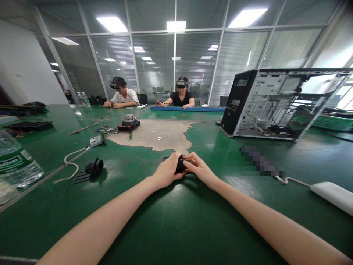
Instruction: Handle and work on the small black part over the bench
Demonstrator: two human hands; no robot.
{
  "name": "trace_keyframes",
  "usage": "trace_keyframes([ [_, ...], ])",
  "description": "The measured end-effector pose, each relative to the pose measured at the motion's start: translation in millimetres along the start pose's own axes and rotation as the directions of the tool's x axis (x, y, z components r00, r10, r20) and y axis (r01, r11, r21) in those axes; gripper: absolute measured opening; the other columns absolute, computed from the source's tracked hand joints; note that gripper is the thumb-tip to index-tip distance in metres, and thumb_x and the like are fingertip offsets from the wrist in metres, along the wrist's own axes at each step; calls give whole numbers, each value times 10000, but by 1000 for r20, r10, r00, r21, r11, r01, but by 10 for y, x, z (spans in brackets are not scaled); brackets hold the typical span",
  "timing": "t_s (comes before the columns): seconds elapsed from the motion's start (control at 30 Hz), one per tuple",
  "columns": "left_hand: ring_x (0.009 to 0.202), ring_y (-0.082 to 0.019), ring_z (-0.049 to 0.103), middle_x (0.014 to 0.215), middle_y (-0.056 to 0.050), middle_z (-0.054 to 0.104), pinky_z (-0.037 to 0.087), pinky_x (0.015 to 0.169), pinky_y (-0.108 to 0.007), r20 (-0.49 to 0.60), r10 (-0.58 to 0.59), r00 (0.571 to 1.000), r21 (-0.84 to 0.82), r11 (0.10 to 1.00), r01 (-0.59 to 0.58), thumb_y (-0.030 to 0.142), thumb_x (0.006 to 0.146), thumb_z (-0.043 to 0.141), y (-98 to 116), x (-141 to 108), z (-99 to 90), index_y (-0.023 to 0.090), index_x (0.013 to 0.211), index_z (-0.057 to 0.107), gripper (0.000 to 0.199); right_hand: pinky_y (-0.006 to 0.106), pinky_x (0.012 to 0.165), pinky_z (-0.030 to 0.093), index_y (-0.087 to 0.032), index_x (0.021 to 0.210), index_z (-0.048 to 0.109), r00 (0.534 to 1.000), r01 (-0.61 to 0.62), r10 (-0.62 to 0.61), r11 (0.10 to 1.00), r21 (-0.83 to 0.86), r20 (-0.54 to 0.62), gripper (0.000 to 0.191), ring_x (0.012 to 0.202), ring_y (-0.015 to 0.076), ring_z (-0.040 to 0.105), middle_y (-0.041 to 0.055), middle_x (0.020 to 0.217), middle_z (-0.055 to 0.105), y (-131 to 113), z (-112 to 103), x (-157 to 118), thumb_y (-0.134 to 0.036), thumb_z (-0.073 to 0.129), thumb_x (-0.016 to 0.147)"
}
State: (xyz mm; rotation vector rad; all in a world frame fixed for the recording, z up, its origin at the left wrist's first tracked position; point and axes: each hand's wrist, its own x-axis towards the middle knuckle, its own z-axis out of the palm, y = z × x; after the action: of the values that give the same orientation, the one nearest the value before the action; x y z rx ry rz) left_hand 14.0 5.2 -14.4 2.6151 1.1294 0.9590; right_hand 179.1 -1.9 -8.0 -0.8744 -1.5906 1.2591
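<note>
Between my two hands is a small black part, just above the green tabletop; most of it is covered by fingers, so its exact kind does not show. My left hand wraps round its left side. From the right, my right hand grips it with thumb and fingertips. To the left of my left hand lies a black round piece with long prongs. Beyond both hands, a worn bare patch breaks the green surface.
An opened computer case stands at the right. A blurred-out phone-like object is cabled to a white power bank. A water bottle stands left. A fan-topped heatsink sits farther back. Two people sit across the table.
</note>
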Motion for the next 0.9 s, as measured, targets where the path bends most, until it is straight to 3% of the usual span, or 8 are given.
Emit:
trace_keyframes([
  [0.23,977,-230,501,1110,-86,436,438,795,-386,6,-11,1000,11,1000,11,305,690,587,5,7,5,205,1150,278,563,318,710,465,-212,968,482,1000,-27,28,999,-32,3,294,812,143,549,40,942,549,39,-21,28,-355,557,723],
  [0.4,960,-225,510,1105,-79,440,442,786,-382,9,-12,1000,12,1000,11,294,689,585,13,5,-3,211,1152,273,564,302,717,462,-216,888,467,998,4,-6,999,41,61,274,818,137,552,6,909,538,-30,-18,-4,-273,625,671],
  [0.63,974,-227,504,1115,-84,436,438,795,-381,6,-12,1000,9,1000,12,298,689,587,15,9,-7,207,1151,275,566,306,728,463,-216,918,472,1000,-8,8,1000,3,1,252,811,127,546,14,919,542,25,-15,4,-347,563,723],
  [0.77,975,-226,504,1111,-82,437,437,797,-383,11,-16,1000,10,1000,16,307,694,582,21,11,-12,211,1149,278,555,318,737,458,-203,971,483,1000,-27,27,999,-28,10,300,834,143,543,38,940,548,44,-32,15,-352,560,722],
  [0.9,974,-227,505,1113,-82,436,441,788,-383,12,-15,1000,8,1000,15,305,699,578,25,6,-20,212,1149,274,552,318,745,456,-209,898,480,999,-5,5,1000,-3,36,275,847,149,545,18,918,550,-17,-20,-6,-293,616,675],
])
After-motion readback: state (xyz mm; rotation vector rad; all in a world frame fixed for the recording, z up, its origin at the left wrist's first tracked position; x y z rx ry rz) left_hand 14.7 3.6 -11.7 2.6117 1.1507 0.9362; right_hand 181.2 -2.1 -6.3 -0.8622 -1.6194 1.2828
